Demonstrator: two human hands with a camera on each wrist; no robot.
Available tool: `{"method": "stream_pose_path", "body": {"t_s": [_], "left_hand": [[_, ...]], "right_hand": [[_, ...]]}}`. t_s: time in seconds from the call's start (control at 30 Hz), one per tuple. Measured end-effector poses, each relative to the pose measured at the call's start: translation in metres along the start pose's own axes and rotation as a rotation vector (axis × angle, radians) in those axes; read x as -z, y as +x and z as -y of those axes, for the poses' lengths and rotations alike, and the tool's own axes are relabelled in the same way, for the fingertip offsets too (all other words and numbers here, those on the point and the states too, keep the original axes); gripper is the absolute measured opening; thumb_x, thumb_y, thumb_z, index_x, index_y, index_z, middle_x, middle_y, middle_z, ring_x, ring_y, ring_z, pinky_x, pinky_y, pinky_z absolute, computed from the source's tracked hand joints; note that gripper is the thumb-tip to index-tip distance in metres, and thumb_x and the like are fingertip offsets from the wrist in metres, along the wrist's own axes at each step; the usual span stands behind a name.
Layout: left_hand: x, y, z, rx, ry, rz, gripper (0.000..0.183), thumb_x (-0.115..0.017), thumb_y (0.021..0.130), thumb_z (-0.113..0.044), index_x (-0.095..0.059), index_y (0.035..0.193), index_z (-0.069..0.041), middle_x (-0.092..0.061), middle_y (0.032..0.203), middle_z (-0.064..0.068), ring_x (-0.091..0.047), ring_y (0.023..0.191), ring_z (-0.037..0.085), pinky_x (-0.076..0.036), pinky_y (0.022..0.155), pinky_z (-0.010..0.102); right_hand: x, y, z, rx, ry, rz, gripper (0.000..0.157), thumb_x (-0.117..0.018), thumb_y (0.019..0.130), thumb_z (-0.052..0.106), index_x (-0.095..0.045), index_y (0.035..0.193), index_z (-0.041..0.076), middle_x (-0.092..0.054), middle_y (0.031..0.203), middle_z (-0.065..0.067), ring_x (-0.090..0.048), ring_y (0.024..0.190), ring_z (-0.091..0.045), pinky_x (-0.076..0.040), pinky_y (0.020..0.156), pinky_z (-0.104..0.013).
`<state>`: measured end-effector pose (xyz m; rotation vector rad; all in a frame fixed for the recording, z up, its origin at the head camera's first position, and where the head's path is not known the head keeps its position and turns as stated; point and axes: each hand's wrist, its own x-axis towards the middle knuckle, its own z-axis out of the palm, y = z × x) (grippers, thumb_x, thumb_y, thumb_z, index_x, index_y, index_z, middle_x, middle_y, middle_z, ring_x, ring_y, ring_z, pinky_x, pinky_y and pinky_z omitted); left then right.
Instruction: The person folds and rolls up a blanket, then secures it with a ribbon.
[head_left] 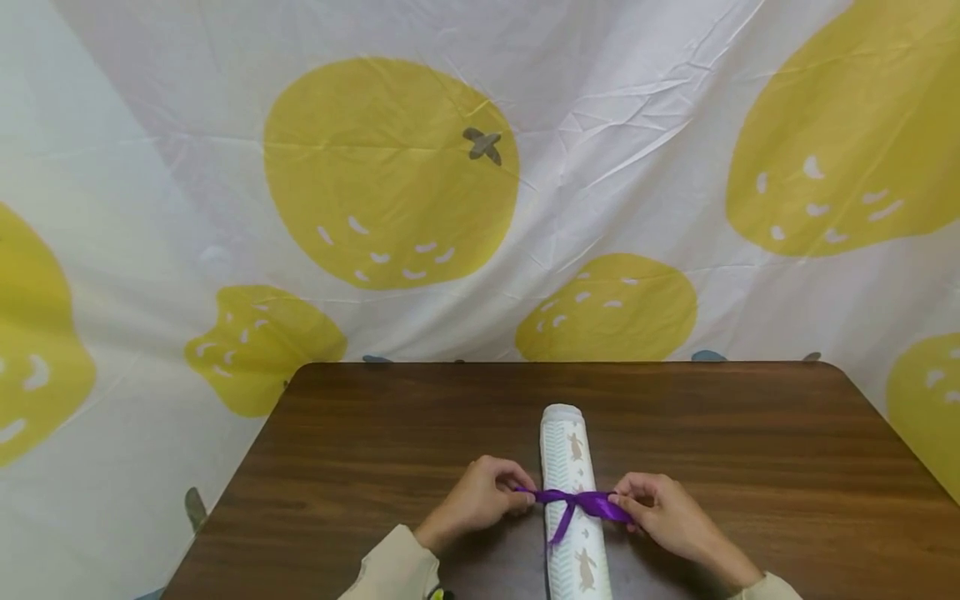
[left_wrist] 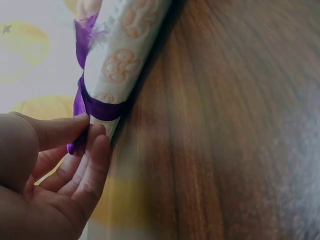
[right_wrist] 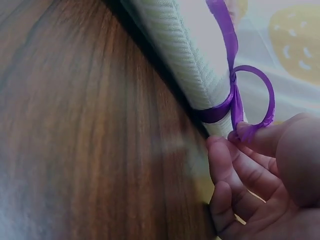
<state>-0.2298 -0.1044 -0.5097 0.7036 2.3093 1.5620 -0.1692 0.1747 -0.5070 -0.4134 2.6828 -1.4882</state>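
A rolled white cloth (head_left: 573, 450) with rabbit and chevron prints lies lengthwise on the table. Around its middle runs a purple ribbon (head_left: 573, 498), knotted on top, with one loose tail hanging toward me. On the left of the roll, my left hand (head_left: 483, 496) pinches one part of the ribbon between thumb and fingers. Opposite it, my right hand (head_left: 663, 510) pinches a wider purple part. In the right wrist view a loop of ribbon (right_wrist: 271, 97) curves out from the knot to the right thumb and fingertips. The roll's near end is cut off by the head view's lower edge.
The dark wooden table (head_left: 405, 417) has rounded far corners. Behind it hangs a white fabric sheet (head_left: 600, 167) printed with large yellow fruits. Light sleeves (head_left: 397, 567) cover both forearms.
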Motion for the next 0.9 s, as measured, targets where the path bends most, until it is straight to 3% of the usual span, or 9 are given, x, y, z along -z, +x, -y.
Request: {"method": "stream_pose_path", "body": {"t_s": [0.17, 0.43, 0.73, 0.9], "left_hand": [[0.004, 0.002, -0.001, 0.063, -0.135, 0.017, 0.008, -0.076, 0.085, -0.003, -0.073, 0.092, -0.002, -0.071, 0.076, 0.008, -0.064, 0.063, 0.013, -0.051, 0.056, 0.023], [0.019, 0.0, 0.002, 0.07, -0.147, 0.028, 0.023, -0.076, 0.087, -0.01, -0.071, 0.107, -0.001, -0.072, 0.091, 0.007, -0.069, 0.079, 0.015, -0.056, 0.069, 0.027], [0.051, -0.011, 0.008, 0.063, -0.092, 0.0, 0.027, -0.065, 0.096, -0.017, -0.067, 0.117, 0.0, -0.071, 0.104, 0.015, -0.069, 0.091, 0.025, -0.059, 0.074, 0.037], [0.067, -0.023, 0.014, 0.009, 0.109, -0.084, 0.03, -0.062, 0.098, -0.024, -0.066, 0.12, -0.004, -0.071, 0.109, 0.009, -0.068, 0.096, 0.021, -0.057, 0.075, 0.033]], "right_hand": [[0.002, 0.003, 0.001, -0.034, 0.067, 0.043, 0.012, -0.063, 0.096, 0.014, -0.067, 0.09, 0.005, -0.062, 0.067, -0.002, -0.055, 0.054, -0.007, -0.046, 0.046, -0.024], [0.008, 0.006, 0.002, -0.06, 0.106, 0.061, 0.014, -0.062, 0.096, 0.012, -0.066, 0.101, -0.001, -0.067, 0.083, -0.01, -0.061, 0.061, -0.013, -0.05, 0.053, -0.027], [0.033, 0.0, 0.003, -0.089, 0.049, 0.044, 0.021, -0.061, 0.098, 0.016, -0.064, 0.107, -0.003, -0.066, 0.087, -0.013, -0.062, 0.065, -0.015, -0.053, 0.056, -0.03], [0.055, -0.01, 0.005, -0.108, -0.07, -0.044, 0.024, -0.062, 0.098, 0.021, -0.064, 0.109, -0.001, -0.068, 0.091, -0.011, -0.063, 0.067, -0.014, -0.051, 0.059, -0.028]]}}
